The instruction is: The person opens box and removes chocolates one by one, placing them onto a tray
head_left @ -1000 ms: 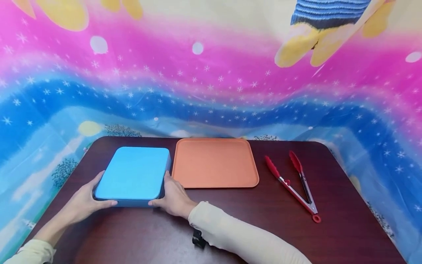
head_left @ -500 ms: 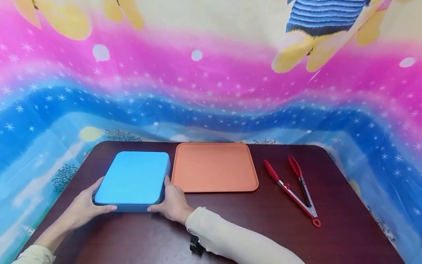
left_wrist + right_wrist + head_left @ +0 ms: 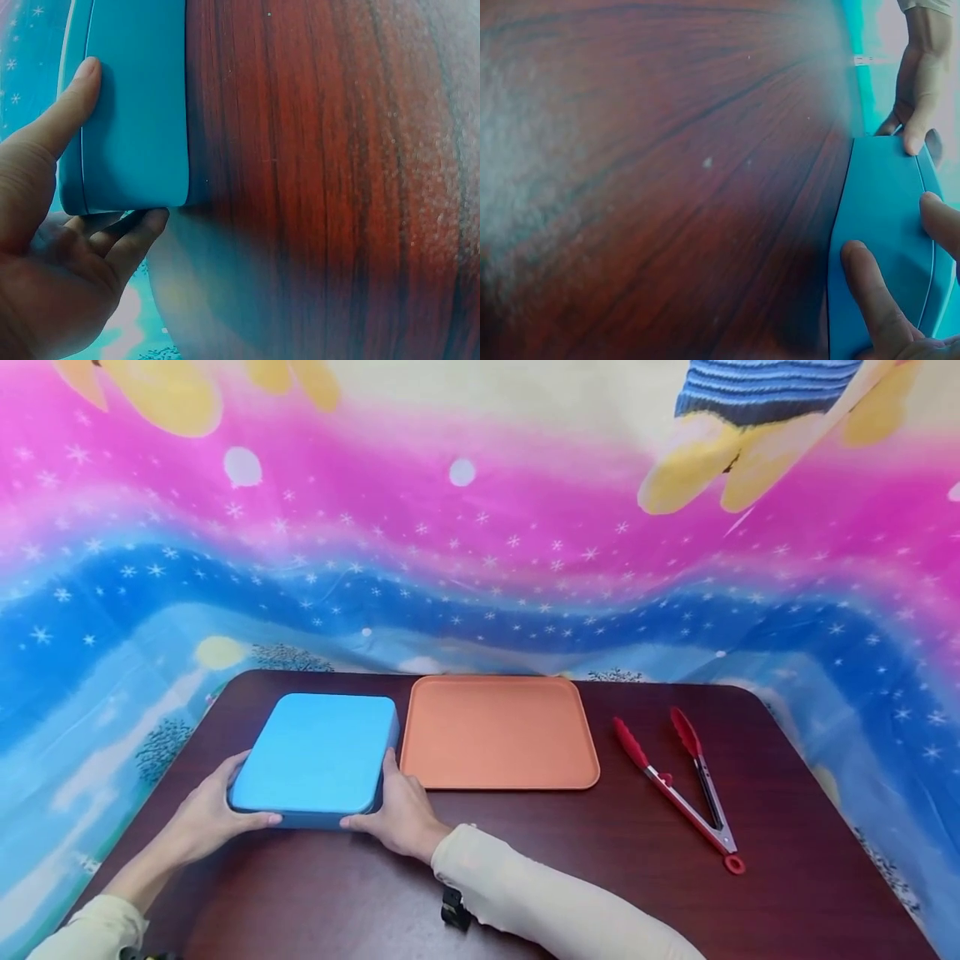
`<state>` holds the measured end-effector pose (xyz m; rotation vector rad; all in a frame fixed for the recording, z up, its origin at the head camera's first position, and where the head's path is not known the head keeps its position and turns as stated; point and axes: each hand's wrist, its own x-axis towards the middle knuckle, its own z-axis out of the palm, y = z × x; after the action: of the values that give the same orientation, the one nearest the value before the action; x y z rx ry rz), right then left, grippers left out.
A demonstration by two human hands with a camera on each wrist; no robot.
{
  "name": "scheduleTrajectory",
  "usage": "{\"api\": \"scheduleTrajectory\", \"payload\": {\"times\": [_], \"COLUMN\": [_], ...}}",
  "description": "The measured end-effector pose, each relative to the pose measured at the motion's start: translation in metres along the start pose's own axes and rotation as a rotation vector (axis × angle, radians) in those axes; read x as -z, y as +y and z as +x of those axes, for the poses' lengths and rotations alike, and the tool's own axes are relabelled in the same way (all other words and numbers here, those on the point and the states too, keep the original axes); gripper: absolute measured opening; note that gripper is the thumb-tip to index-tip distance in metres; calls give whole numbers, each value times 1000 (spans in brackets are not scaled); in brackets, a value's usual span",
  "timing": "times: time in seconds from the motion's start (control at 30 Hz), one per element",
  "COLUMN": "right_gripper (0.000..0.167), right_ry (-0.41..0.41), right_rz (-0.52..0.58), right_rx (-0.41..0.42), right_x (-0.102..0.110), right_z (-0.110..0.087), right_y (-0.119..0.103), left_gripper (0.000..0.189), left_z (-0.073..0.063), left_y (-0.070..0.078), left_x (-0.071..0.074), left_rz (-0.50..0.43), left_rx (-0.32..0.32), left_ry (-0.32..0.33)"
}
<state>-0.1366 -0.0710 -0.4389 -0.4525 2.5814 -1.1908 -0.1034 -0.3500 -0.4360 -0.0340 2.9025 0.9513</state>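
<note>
A blue lidded box (image 3: 315, 752), square with rounded corners, lies flat at the left of the dark wooden table. My left hand (image 3: 206, 810) grips its near left corner, thumb on the front wall and fingers along the left side. In the left wrist view, that thumb (image 3: 79, 94) lies across the lid seam and the other fingertips touch the box's end. The near right corner is held by my right hand (image 3: 401, 806), with the thumb on the front. Two of its digits press the box wall (image 3: 889, 202) in the right wrist view.
Just right of the box lies an orange rectangular tray (image 3: 501, 735) with a raised rim. Red-tipped tongs (image 3: 686, 797) lie spread apart farther right. A patterned cloth backdrop (image 3: 480, 560) hangs behind the table (image 3: 540, 852).
The head view has shifted slightly up and down and sideways. Both hands keep their hold on the box, and box, tray and tongs stay in place relative to one another.
</note>
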Motion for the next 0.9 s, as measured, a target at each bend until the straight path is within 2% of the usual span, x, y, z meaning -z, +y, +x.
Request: {"api": "scheduleTrajectory", "payload": {"times": [0.4,0.63,0.9], "right_gripper": [123,123,117], "right_ry": [20,0,-8], "right_rz": [-9,-20,-49], "right_rx": [2,-1,67], "right_x": [2,3,-1], "right_z": [4,3,0], "right_y": [1,1,4], "left_gripper": [121,123,124], "left_z": [2,3,2], "left_y": [0,4,2], "left_x": [-1,-3,-3], "left_rz": [34,65,76], "left_rx": [16,43,54], "left_ry": [-7,2,14]}}
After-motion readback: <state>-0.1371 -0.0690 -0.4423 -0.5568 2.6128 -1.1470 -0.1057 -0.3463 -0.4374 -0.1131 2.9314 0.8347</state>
